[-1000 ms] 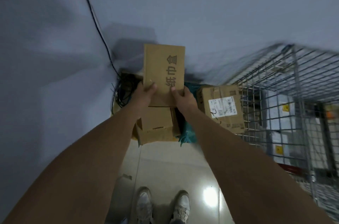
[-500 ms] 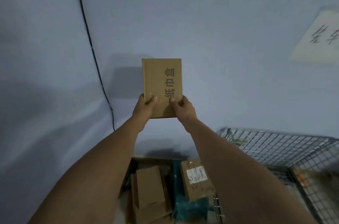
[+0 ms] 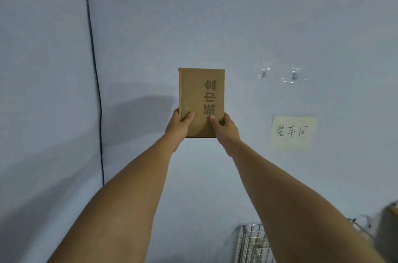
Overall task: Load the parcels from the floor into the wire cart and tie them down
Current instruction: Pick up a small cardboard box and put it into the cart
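A small flat cardboard parcel [image 3: 201, 99] with dark printed characters on its face is held up in front of the pale wall, at arm's length. My left hand [image 3: 179, 124] grips its lower left corner, thumb across the front. My right hand [image 3: 225, 128] grips the lower right corner the same way. Only a corner of the wire cart [image 3: 251, 243] shows, at the bottom right, below my right forearm. The floor and the other parcels are out of view.
A black cable [image 3: 94, 81] runs down the wall on the left. A yellow handwritten paper sign [image 3: 293, 132] is stuck to the wall on the right, with two clear hooks [image 3: 280, 75] above it.
The view has tilted upward as both hands lifted the parcel off the pile. The floor parcels and most of the cart have dropped out of view.
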